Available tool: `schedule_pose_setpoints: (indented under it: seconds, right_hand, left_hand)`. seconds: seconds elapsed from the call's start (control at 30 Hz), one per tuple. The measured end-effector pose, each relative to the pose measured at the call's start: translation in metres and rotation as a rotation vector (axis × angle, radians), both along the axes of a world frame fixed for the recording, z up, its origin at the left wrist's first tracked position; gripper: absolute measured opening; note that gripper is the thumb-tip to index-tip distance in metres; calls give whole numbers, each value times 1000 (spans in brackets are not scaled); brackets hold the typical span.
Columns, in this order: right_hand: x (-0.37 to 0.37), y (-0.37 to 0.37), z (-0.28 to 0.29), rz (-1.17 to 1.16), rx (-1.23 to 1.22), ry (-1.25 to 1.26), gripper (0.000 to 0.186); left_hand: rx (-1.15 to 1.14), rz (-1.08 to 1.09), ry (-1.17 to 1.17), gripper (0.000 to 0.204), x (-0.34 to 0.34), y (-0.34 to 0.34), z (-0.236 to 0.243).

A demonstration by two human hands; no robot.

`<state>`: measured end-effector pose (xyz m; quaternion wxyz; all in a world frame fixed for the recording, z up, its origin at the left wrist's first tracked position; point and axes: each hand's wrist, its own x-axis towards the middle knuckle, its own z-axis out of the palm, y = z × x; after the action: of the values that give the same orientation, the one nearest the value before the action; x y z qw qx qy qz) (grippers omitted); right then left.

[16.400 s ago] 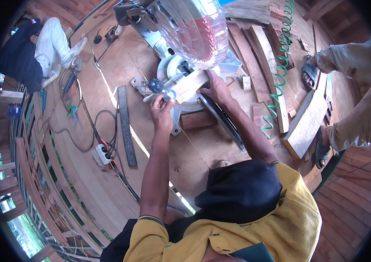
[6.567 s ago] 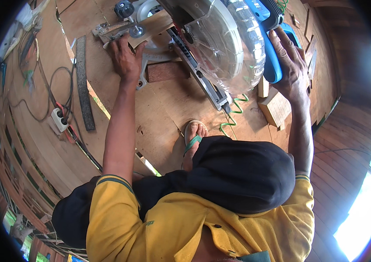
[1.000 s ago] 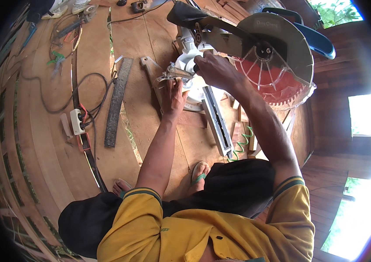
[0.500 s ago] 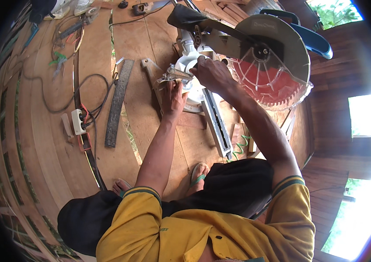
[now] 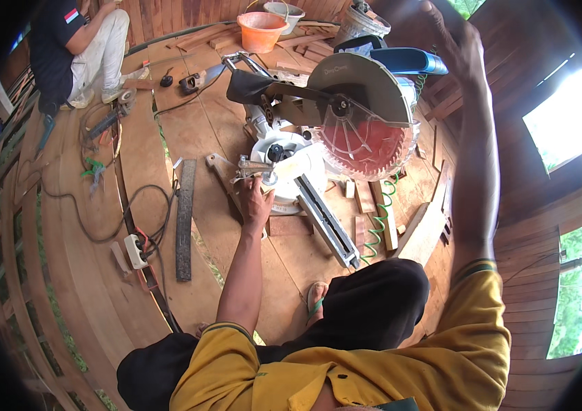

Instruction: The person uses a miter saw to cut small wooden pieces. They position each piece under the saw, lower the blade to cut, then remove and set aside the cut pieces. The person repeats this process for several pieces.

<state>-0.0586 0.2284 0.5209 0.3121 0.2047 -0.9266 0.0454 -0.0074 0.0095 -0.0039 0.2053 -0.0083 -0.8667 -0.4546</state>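
I've L hand (image 5: 258,207) by clamp (image 5: 256,166), grip unclear; wood piece (image 5: 295,164) just ahead-right of it. R hand (image 5: 464,55) raised, blurred, can't tell if closed. Loose clamp could let wood kick if blade (image 5: 366,149) drops.

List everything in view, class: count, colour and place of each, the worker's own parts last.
Saw: one, grey, red and blue, centre
Clamp: one, silvery, on the saw
Wood piece: one, pale, by the clamp
Loose boards: several, brown, right of and behind the saw
Buckets: three, orange and grey, at the back
Hose: one, green, right of the saw
Strip: one, dark grey, left of the saw
Socket block: one, white, left floor
Cables: several, dark, left floor
Power tools: two, dark, upper left
Seated person: one, black top, pale trousers, upper left
Windows: at least two, bright, right
Left hand: one, at the wood piece
Right hand: one, raised, right of the saw
Sleeves: two, yellow, lower edge
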Motion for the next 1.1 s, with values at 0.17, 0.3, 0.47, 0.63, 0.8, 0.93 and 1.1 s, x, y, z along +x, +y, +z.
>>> schedule_pose_setpoints:
  seconds: [0.17, 0.3, 0.47, 0.63, 0.8, 0.93, 1.1]
  right_hand:
    - [-66, 102, -43, 146, -18, -454, 78]
    - [0, 108, -67, 193, 170, -421, 78]
    - [90, 115, -127, 125, 320, -406, 61]
    - [146, 152, -198, -11, 383, -444, 43]
    - [165, 171, -234, 91, 248, -459, 50]
    - [166, 178, -252, 131, 250, -442, 38]
    - [174, 177, -284, 122, 256, -418, 42]
  left_hand:
    - [253, 170, 89, 25, 10, -33, -18]
    - [445, 356, 90, 21, 29, -53, -10]
    - [547, 416, 156, 30, 27, -76, 2]
    - [585, 469, 134, 31, 26, -87, 7]
    - [700, 447, 217, 25, 18, -71, 10]
    - [718, 448, 170, 25, 15, -63, 10]
    - [749, 536, 162, 24, 11, -76, -1]
